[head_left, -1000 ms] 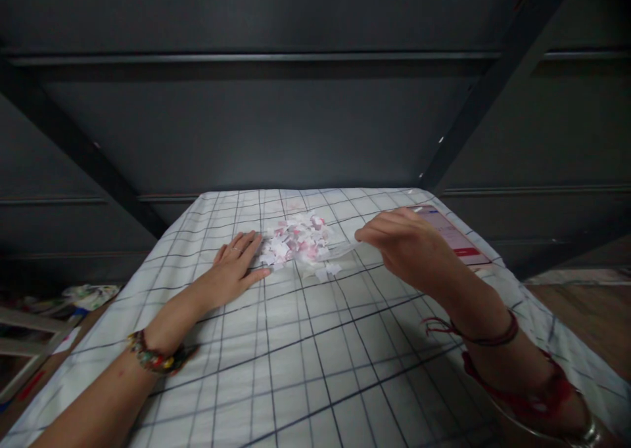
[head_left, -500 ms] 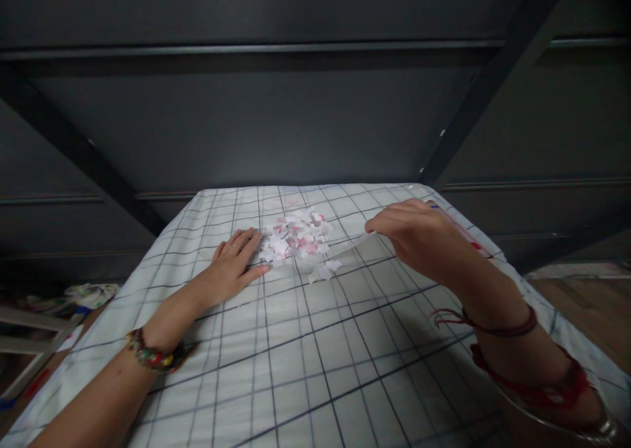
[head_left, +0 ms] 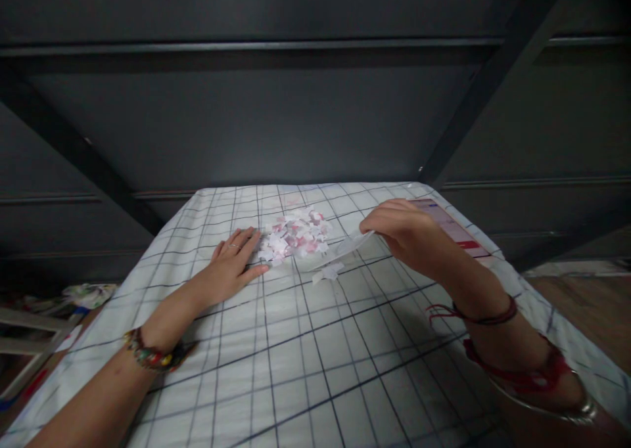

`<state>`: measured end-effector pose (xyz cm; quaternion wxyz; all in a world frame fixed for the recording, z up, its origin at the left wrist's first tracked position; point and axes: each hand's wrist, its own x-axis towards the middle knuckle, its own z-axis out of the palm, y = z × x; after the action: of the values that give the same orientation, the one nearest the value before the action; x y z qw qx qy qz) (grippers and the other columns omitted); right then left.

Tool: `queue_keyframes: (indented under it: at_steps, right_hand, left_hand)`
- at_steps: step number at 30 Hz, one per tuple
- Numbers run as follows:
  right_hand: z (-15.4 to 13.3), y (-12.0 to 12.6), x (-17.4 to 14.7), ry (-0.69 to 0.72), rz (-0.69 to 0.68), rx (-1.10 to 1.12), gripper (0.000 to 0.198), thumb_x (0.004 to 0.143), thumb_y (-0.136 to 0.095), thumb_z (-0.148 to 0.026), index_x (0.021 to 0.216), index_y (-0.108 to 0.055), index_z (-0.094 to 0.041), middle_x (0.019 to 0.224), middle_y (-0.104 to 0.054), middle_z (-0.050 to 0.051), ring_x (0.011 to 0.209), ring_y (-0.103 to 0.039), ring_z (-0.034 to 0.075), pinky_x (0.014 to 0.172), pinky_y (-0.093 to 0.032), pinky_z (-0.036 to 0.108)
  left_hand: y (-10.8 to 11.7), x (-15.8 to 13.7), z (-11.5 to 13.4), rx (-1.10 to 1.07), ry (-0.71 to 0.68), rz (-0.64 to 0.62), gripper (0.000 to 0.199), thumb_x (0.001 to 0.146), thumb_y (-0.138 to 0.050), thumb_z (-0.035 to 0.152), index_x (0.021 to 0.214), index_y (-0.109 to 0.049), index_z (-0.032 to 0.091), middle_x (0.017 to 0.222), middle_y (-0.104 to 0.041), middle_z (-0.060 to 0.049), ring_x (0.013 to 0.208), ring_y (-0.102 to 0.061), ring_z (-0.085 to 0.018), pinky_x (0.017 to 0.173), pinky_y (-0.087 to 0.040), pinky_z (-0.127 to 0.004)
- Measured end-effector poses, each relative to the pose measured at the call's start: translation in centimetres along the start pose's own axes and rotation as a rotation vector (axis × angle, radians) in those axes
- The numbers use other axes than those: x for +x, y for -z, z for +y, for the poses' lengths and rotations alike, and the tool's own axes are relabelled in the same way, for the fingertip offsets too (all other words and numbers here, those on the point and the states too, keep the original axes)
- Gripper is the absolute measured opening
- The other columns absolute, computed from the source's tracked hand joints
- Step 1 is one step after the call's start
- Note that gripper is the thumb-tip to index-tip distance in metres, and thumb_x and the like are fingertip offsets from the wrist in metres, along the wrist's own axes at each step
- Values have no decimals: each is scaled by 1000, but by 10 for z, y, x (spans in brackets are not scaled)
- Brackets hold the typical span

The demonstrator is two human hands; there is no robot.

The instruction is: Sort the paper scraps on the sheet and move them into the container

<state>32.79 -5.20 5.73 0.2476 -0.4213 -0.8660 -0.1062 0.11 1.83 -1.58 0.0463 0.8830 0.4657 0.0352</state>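
Over the white cloth with its grid of dark lines (head_left: 296, 362), the person's bare left hand (head_left: 231, 261) lies palm down and open, fingers stretched forward and a slim ring on one of them. Its fingertips come right up to the left edge of a loose, low heap of small torn scraps of white and pink paper (head_left: 296, 234), which sits around the middle of the far half of the cloth. The right hand (head_left: 401, 234) is closed, thumb and fingers pinching one end of a thin, whitish, partly see-through strip (head_left: 352, 244); I can't tell from here what it is made of. The strip slants down and leftward from the fingers to the near right edge of the heap, where its far end blurs. Just beneath that end lie a few stray white paper scraps (head_left: 328, 274), a little nearer the person than the rest. Past the right hand, partly hidden by it, a flat pinkish rectangle with a red band (head_left: 453, 228) lies near the cloth's right edge. A multicoloured beaded bracelet (head_left: 154, 356) circles the left wrist, and behind the cloth's far edge rise dark grey panels (head_left: 296, 119).
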Motion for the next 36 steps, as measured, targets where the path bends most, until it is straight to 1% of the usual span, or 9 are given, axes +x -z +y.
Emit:
queue_keyframes:
  at_steps: [3,6,10,14,17,22,27,32,36]
  right_hand:
    - [0,-1,0,-1,-44,28,35,70,-35,8,76,-55,-19,71,-60,-1,75,-52,13,74,-39,28]
    - [6,1,-3,16,-12,-25,32,71,-35,6,73,-55,-19,70,-60,1,73,-52,14,73,-40,29]
    - [11,-1,-6,-20,52,-221,30,73,-36,4,74,-57,-18,73,-61,4,74,-53,17,72,-40,31]
    - [8,-4,-6,-35,21,-380,33,70,-35,6,74,-58,-17,73,-61,5,72,-53,18,70,-38,32]
    - [9,-2,-7,-32,-8,-360,33,70,-35,6,73,-57,-17,71,-61,4,72,-53,17,70,-38,31]
    - [14,3,-8,-58,20,-384,30,73,-35,3,75,-58,-17,74,-62,6,72,-53,19,69,-38,32]
    - [15,1,-9,-52,-42,-386,32,68,-35,5,75,-57,-17,74,-62,6,75,-54,19,71,-38,32]
    - [15,2,-10,-66,5,-392,32,68,-34,4,75,-57,-17,74,-62,5,75,-55,19,72,-39,32]
    - [17,3,-10,-50,-70,-365,31,70,-35,3,74,-57,-17,73,-62,5,75,-55,19,71,-39,31]
  left_hand:
    - [-2,0,-1,5,-3,24,80,85,-17,71,144,-19,17,149,-21,-14,137,-12,-34,106,-21,-53]
    - [-3,0,-3,5,-16,42,77,85,-18,70,144,-19,20,149,-23,-12,136,-13,-33,105,-22,-53]
    - [-2,-1,-4,-6,-23,24,77,85,-18,69,144,-18,20,149,-21,-12,136,-13,-34,105,-22,-53]
    - [-1,0,-2,-3,-3,5,82,84,-16,71,144,-18,16,149,-20,-15,137,-11,-34,105,-20,-54]
    - [-2,0,-3,-2,-17,27,80,84,-16,71,144,-17,18,149,-20,-13,136,-13,-33,106,-21,-52]
    - [-5,-1,-5,4,-32,33,77,85,-19,70,144,-18,20,149,-21,-11,136,-14,-33,106,-22,-52]
    - [-4,-1,-5,-3,-26,33,76,85,-19,70,145,-17,23,150,-20,-10,136,-13,-33,106,-22,-52]
    - [-3,0,-4,-2,-6,1,81,84,-17,71,144,-19,18,150,-18,-13,136,-12,-34,106,-21,-53]
    - [-5,0,-5,-7,-22,21,78,84,-19,71,144,-19,20,150,-19,-11,136,-12,-34,106,-21,-53]
